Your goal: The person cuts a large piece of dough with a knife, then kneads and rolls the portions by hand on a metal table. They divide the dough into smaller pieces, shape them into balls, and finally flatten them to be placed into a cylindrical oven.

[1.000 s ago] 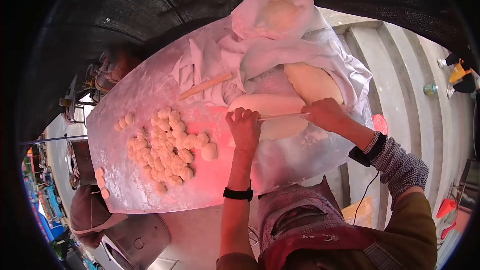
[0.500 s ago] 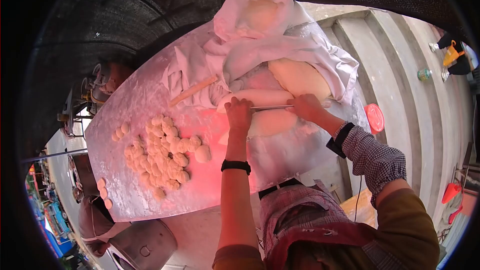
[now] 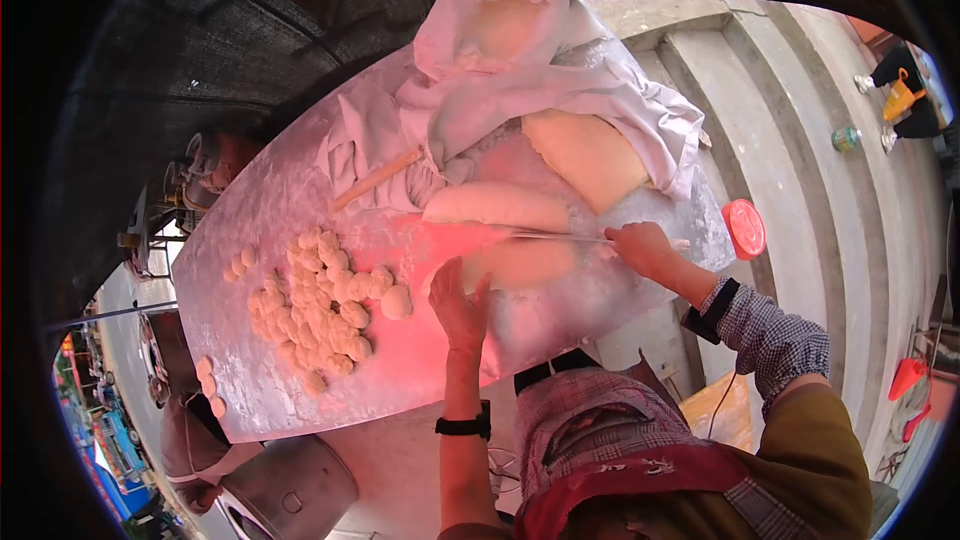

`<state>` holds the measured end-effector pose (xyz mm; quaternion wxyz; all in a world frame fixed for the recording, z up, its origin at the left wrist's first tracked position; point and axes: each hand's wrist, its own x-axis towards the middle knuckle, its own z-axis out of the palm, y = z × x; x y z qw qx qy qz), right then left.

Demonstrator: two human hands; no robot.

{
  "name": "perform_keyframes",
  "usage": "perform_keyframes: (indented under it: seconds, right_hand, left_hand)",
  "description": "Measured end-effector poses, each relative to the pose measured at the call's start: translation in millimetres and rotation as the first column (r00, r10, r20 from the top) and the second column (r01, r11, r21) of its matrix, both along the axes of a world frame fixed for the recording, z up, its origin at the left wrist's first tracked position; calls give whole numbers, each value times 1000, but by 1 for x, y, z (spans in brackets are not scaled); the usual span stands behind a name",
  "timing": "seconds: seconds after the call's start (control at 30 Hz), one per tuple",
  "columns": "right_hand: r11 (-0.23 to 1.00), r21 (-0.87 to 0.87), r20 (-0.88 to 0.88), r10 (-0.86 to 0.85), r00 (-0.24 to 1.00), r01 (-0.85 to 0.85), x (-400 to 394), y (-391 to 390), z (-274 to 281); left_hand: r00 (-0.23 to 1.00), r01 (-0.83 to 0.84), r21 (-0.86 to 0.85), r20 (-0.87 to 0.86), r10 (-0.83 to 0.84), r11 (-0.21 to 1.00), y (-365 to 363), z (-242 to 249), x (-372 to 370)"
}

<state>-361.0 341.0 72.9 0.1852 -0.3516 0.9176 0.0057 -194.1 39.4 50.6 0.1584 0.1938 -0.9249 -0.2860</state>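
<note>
My right hand (image 3: pixel 642 245) is wrapped round the handle of a long thin blade (image 3: pixel 560 237), which lies level between two strips of dough. Beyond the blade is a rolled strip of dough (image 3: pixel 495 204); nearer me is a flatter one (image 3: pixel 520 263). My left hand (image 3: pixel 460 305) is at the left end of the near strip, its fingers apart; whether it touches the dough is unclear. A larger dough slab (image 3: pixel 588 155) rests farther back, beside a pale cloth (image 3: pixel 550 90). Many small dough pieces (image 3: pixel 315 300) are heaped on the left of the table.
On the metal table (image 3: pixel 240 240) lies a wooden rolling pin (image 3: pixel 377 179). An open sack (image 3: pixel 505 25) stands at the back. A red lid (image 3: pixel 743 229) is by the right edge, near concrete steps (image 3: pixel 745 110). A person's dark-clothed legs (image 3: pixel 915 90) show far right.
My left hand has let go of the blade, opened and moved toward me. My right hand has moved slightly right with the blade. The two dough strips now show a wider gap between them.
</note>
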Motion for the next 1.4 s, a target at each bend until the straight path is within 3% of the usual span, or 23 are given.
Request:
perform_keyframes:
  seconds: [0.07, 0.17, 0.23, 0.27, 0.3, 0.37, 0.47, 0.5, 0.53, 0.57, 0.6, 0.67, 0.73, 0.8, 0.87, 0.97, 1.07, 1.1, 1.17, 1.2, 1.27, 1.33, 1.4]
  right_hand:
    - [1000, 17, 6, -4, 1000, 4, 9, 6, 13]
    - [959, -191, -30, -218, 975, 209, 38, 50, 35]
    - [870, -348, -132, -414, 901, 349, 72, 89, 32]
    - [805, -435, -182, -517, 836, 403, 89, 106, 20]
    - [808, -439, -180, -507, 843, 393, 102, 119, 7]
    - [732, -431, -262, -661, 703, 528, 123, 132, -25]
    - [760, -387, -306, -641, 704, 522, 127, 130, -66]
    - [746, -220, -234, -666, 709, 628, 128, 127, -70]
    - [744, -220, -226, -668, 709, 631, 127, 116, -60]
    - [811, -181, -360, -582, 729, 557, 125, 96, -34]
    - [868, -123, -485, -476, 734, 482, 121, 77, -12]
    - [848, -315, -245, -506, 827, 425, 98, 35, 9]
    - [751, -553, 64, -394, 917, 361, 64, -14, 0]
    - [789, -590, -2, -214, 977, 171, 36, -73, -9]
    - [880, -455, -322, -23, 946, -133, 22, -119, -34]
    - [897, -382, -386, 62, 921, -220, -34, -144, -69]
    - [886, -457, -118, 27, 993, -79, -88, -157, -45]
    - [888, -452, -124, 30, 992, -84, -83, -160, -37]
    - [852, -524, -324, -195, 926, -4, -47, -163, -21]
    - [791, -610, -186, -203, 961, 49, -19, -156, -19]
    - [714, -683, 35, -182, 983, 156, 53, -129, -39]
    - [814, -578, -91, -142, 986, 63, 115, -107, -43]
    - [812, -583, -206, -112, 972, -30, 117, -106, -44]
  left_hand:
    - [999, 41, -1, 18, -41, 999, 4, -2, -10]
    - [993, 102, 28, 52, -104, 994, 8, -25, -25]
    - [982, 190, -322, 73, -175, 928, 21, -36, -29]
    - [983, 184, -320, 77, -168, 929, 32, -35, -20]
    - [986, 166, -295, 51, -159, 941, 43, -30, -4]
    - [990, 142, -280, 31, -139, 949, 46, -19, 27]
    - [978, 161, -114, 152, -142, 980, 39, -7, 46]
    - [981, 34, -25, 193, -28, 999, 30, -6, 38]
    - [968, -92, 59, 240, 75, 994, 22, -6, 27]
    - [967, -87, 58, 245, 70, 995, 19, -13, 9]
    - [993, -10, -6, 119, 10, 1000, 21, -25, -11]
    - [998, 56, -72, -9, -57, 996, 30, -34, -19]
    - [941, 280, -34, 209, -267, 959, 42, -25, 2]
    - [937, 292, -93, 228, -265, 952, 55, -9, 39]
    - [932, 306, -154, 248, -263, 939, 66, -7, 67]
    - [909, 325, -280, 356, -217, 903, 70, -11, 70]
    - [890, 347, -190, 374, -260, 918, 46, -10, 21]
    - [924, 330, -196, 267, -274, 923, 38, -21, 9]
    - [901, 338, -131, 330, -280, 932, 32, -17, 2]
    - [877, 333, -70, 389, -282, 940, 29, -13, 0]
    - [911, 325, -39, 282, -302, 945, 26, -2, 7]
    - [964, 35, 135, 255, -69, 990, 30, -8, 17]
    - [998, 56, -109, 12, -55, 992, 59, -32, 20]
